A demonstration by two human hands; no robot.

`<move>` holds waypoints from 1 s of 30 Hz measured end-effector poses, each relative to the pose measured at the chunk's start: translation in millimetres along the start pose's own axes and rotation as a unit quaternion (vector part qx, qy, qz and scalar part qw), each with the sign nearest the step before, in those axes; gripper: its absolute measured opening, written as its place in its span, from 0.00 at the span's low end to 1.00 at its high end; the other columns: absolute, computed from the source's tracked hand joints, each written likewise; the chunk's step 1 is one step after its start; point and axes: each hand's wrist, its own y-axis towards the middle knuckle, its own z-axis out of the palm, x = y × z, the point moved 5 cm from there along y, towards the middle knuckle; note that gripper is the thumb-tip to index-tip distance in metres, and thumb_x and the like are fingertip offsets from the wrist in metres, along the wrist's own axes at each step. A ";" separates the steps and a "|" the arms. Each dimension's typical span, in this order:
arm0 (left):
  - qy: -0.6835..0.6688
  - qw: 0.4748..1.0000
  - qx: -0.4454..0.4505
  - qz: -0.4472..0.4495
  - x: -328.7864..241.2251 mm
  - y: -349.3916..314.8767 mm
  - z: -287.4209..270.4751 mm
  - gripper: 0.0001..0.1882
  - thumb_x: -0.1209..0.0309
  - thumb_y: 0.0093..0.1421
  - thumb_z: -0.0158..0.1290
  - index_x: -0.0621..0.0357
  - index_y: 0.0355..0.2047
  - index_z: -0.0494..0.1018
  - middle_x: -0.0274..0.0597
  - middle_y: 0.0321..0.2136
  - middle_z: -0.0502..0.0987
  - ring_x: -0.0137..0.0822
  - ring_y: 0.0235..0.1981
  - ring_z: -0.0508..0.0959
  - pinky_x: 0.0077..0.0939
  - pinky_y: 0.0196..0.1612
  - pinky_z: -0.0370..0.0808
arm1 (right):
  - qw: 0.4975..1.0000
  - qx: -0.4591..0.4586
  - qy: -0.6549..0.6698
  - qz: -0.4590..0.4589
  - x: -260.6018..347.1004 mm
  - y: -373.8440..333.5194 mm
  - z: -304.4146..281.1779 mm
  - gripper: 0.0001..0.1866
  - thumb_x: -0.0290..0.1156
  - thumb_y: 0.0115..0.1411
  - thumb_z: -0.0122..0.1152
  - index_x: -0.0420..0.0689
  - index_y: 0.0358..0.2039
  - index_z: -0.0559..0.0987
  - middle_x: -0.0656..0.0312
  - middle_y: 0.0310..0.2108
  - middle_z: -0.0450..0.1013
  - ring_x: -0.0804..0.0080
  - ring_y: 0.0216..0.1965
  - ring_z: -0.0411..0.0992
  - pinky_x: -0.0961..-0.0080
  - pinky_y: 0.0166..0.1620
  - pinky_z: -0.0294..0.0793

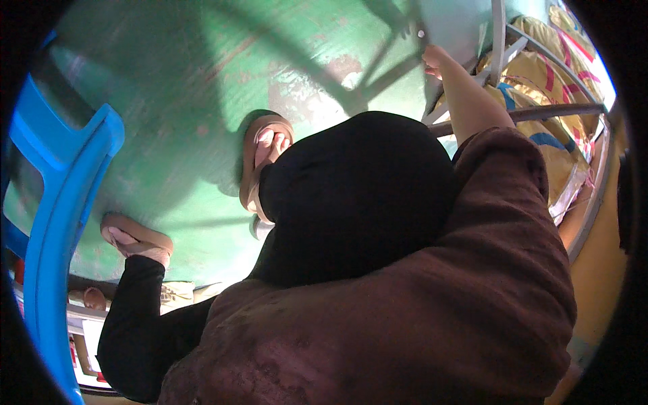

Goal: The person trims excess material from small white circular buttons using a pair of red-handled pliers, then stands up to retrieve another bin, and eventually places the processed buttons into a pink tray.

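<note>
My right arm stretches out toward the upper right, bare below a dark brown sleeve (506,169). At its end my right hand (434,61) is low over the green floor (169,88), with its fingers curled closed. Whatever those fingers hold, if anything, is too small to make out. Just beyond the hand is a small whitish round piece (420,34), apart from the fingers. My left hand is out of the picture.
Close on the right stands a grey metal frame (498,40), with yellowish printed sacks (533,67) behind its bars. A blue plastic chair (54,182) is at the left. My sandalled feet (266,145) are on the worn, shadow-striped floor.
</note>
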 end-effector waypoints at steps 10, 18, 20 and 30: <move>-0.030 0.996 0.076 -0.043 0.6 1.1 -8.6 0.40 0.37 0.47 0.48 0.47 0.54 0.58 0.26 0.54 0.61 0.27 0.54 0.58 0.26 0.59 0.51 | 1.000 0.025 -0.001 -0.015 2.4 44.8 17.9 0.19 0.27 0.53 0.45 0.48 0.47 0.67 0.57 0.42 0.66 0.62 0.39 0.65 0.63 0.37 0.67; -0.108 0.994 0.024 -0.027 2.4 -7.2 5.1 0.20 0.61 0.47 0.58 0.54 0.39 0.69 0.24 0.38 0.69 0.21 0.41 0.66 0.14 0.49 0.60 | 0.994 -0.038 0.082 -0.053 26.0 49.8 16.6 0.19 0.28 0.54 0.43 0.53 0.48 0.67 0.59 0.43 0.65 0.67 0.39 0.62 0.68 0.36 0.65; -0.091 0.995 0.023 -0.016 3.0 -10.5 8.4 0.21 0.60 0.48 0.56 0.53 0.40 0.67 0.25 0.39 0.68 0.22 0.42 0.65 0.15 0.49 0.59 | 0.991 -0.076 0.075 -0.082 22.9 56.6 16.7 0.17 0.28 0.53 0.44 0.52 0.44 0.71 0.60 0.38 0.68 0.70 0.35 0.64 0.72 0.35 0.65; -0.021 0.999 0.026 0.029 -2.5 -15.8 12.9 0.27 0.52 0.51 0.50 0.49 0.48 0.60 0.27 0.46 0.63 0.26 0.47 0.62 0.22 0.52 0.57 | 0.973 -0.059 0.171 -0.141 24.2 38.2 22.1 0.14 0.30 0.45 0.61 0.42 0.34 0.77 0.63 0.30 0.73 0.78 0.30 0.69 0.78 0.33 0.68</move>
